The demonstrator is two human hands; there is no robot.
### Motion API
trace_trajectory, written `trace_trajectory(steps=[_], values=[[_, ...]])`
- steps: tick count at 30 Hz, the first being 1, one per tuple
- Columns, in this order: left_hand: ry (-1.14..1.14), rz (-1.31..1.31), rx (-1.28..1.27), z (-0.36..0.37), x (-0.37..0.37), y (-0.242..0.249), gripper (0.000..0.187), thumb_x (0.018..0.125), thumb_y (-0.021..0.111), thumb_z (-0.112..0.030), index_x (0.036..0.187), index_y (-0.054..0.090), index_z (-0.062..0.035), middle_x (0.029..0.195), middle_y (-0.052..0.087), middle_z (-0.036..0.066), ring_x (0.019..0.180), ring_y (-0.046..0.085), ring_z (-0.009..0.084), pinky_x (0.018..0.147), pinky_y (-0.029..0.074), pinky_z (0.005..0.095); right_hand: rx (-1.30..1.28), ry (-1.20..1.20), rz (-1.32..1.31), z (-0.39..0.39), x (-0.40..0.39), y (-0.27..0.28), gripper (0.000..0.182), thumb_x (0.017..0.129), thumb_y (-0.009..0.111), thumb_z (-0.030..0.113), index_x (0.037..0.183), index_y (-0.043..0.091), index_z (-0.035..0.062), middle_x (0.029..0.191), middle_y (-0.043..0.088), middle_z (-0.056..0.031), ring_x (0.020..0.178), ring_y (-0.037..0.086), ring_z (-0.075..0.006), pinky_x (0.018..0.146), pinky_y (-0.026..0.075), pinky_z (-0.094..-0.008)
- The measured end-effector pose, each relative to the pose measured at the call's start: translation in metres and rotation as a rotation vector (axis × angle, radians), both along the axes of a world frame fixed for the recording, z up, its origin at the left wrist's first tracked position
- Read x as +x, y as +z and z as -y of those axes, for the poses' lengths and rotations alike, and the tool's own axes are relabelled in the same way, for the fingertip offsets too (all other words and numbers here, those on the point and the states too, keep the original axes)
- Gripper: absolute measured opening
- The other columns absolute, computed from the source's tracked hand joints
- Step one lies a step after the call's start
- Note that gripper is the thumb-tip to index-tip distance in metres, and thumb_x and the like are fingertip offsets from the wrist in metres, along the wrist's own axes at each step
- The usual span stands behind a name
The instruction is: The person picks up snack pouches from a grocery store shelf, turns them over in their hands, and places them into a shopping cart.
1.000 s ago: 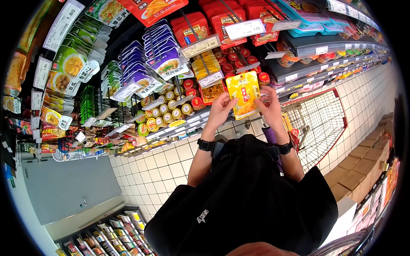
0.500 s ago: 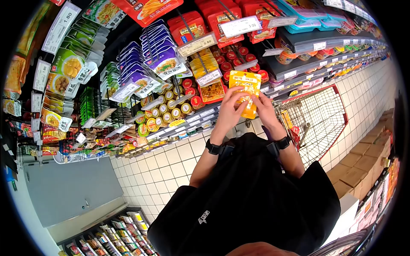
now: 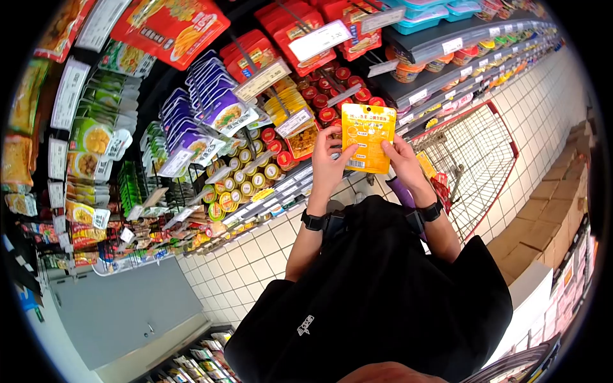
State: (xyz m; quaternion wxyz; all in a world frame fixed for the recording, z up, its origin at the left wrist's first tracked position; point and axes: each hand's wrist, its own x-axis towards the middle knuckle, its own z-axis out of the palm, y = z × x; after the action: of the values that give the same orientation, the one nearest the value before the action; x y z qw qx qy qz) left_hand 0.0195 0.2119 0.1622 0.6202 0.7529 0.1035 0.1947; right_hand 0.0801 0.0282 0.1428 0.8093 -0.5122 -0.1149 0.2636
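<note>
From my feed, I see the left hand (image 3: 327,167) and right hand (image 3: 408,167) gripping opposite edges of the packet (image 3: 369,131) between them. Jars (image 3: 327,115) sit beyond the left hand; a cart (image 3: 479,159) stands rightward of the right hand.

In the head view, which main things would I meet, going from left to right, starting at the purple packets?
Purple packets, left hand, yellow pouch, right hand, shopping cart, cardboard boxes.
</note>
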Motion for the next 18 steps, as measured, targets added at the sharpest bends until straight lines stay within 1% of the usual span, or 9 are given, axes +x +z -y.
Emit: trace_trajectory(steps=[2, 3, 5, 11, 12, 14, 16, 17, 18], values=[[-0.127, -0.091, -0.172, 0.004, 0.005, -0.001, 0.036, 0.084, 0.074, -0.005, 0.114, 0.054, -0.0015, 0.104, 0.064, 0.007, 0.086, 0.063, 0.0107, 0.072, 0.051, 0.0239, 0.019, -0.034, -0.006, 0.008, -0.001, 0.002, 0.035, 0.103, 0.047, 0.014, 0.135, 0.048, -0.0008, 0.122, 0.062, -0.0074, 0.107, 0.06, -0.0109, 0.093, 0.046, -0.0247], [-0.147, -0.095, -0.17, 0.006, 0.008, -0.002, 0.036, 0.084, 0.074, -0.005, 0.114, 0.054, -0.0015, 0.104, 0.064, 0.007, 0.086, 0.063, 0.0107, 0.072, 0.051, 0.0239, 0.036, -0.052, -0.011, 0.012, -0.002, 0.003, 0.035, 0.103, 0.047, 0.014, 0.135, 0.048, -0.0007, 0.122, 0.062, -0.0074, 0.107, 0.06, -0.0109, 0.093, 0.046, -0.025], [-0.245, -0.145, -0.212, 0.012, 0.014, -0.004, 0.026, 0.087, 0.07, -0.003, 0.108, 0.056, 0.001, 0.094, 0.067, 0.006, 0.08, 0.064, 0.0084, 0.071, 0.051, 0.0217, 0.045, -0.1, -0.047, 0.024, -0.006, 0.005, 0.035, 0.103, 0.047, 0.015, 0.135, 0.048, -0.0008, 0.122, 0.062, -0.0073, 0.107, 0.06, -0.0108, 0.093, 0.046, -0.0249], [-0.462, -0.117, -0.313, 0.043, 0.038, -0.026, 0.013, 0.09, 0.066, -0.001, 0.099, 0.058, 0.0018, 0.092, 0.069, 0.006, 0.081, 0.064, 0.007, 0.07, 0.05, 0.02, -0.005, -0.295, -0.068, 0.065, -0.021, -0.004, 0.034, 0.103, 0.048, 0.017, 0.132, 0.049, -0.0007, 0.118, 0.064, -0.0062, 0.103, 0.06, -0.0096, 0.09, 0.047, -0.0241], [-0.5, -0.126, -0.312, 0.051, 0.042, -0.029, 0.013, 0.09, 0.066, -0.001, 0.099, 0.058, 0.0018, 0.092, 0.069, 0.006, 0.081, 0.064, 0.007, 0.07, 0.05, 0.02, -0.043, -0.33, -0.058, 0.072, -0.025, -0.006, 0.034, 0.103, 0.049, 0.018, 0.132, 0.049, -0.0002, 0.116, 0.064, -0.0055, 0.101, 0.06, -0.0093, 0.089, 0.047, -0.0238], [-0.561, -0.129, -0.315, 0.069, 0.049, -0.032, 0.015, 0.09, 0.068, -0.005, 0.096, 0.057, 0.0027, 0.088, 0.069, 0.007, 0.077, 0.063, 0.0064, 0.065, 0.049, 0.0196, -0.071, -0.395, -0.067, 0.087, -0.035, -0.007, 0.034, 0.102, 0.051, 0.018, 0.131, 0.049, 0.0008, 0.114, 0.065, -0.0046, 0.099, 0.061, -0.0086, 0.087, 0.048, -0.0241], [-0.649, -0.18, -0.349, 0.087, 0.053, -0.031, 0.015, 0.091, 0.067, -0.005, 0.098, 0.056, 0.0031, 0.088, 0.069, 0.009, 0.078, 0.064, 0.0078, 0.066, 0.05, 0.0196, -0.203, -0.475, -0.027, 0.1, -0.047, -0.001, 0.036, 0.101, 0.053, 0.018, 0.133, 0.048, 0.0014, 0.111, 0.064, -0.003, 0.096, 0.059, -0.0075, 0.084, 0.047, -0.0233], [-0.694, -0.214, -0.382, 0.096, 0.055, -0.031, 0.016, 0.091, 0.067, -0.005, 0.099, 0.055, 0.0031, 0.088, 0.069, 0.01, 0.079, 0.065, 0.0087, 0.066, 0.051, 0.02, -0.168, -0.505, -0.046, 0.108, -0.054, -0.006, 0.037, 0.099, 0.056, 0.016, 0.132, 0.048, 0.0013, 0.11, 0.064, -0.0028, 0.095, 0.059, -0.0067, 0.083, 0.047, -0.0231], [-0.739, -0.251, -0.413, 0.106, 0.056, -0.031, 0.017, 0.091, 0.066, -0.005, 0.099, 0.054, 0.0031, 0.088, 0.069, 0.01, 0.08, 0.066, 0.0097, 0.067, 0.052, 0.0204, -0.168, -0.55, -0.051, 0.115, -0.061, -0.009, 0.037, 0.099, 0.056, 0.016, 0.132, 0.048, 0.0013, 0.11, 0.064, -0.0028, 0.095, 0.059, -0.0067, 0.083, 0.047, -0.0231]])
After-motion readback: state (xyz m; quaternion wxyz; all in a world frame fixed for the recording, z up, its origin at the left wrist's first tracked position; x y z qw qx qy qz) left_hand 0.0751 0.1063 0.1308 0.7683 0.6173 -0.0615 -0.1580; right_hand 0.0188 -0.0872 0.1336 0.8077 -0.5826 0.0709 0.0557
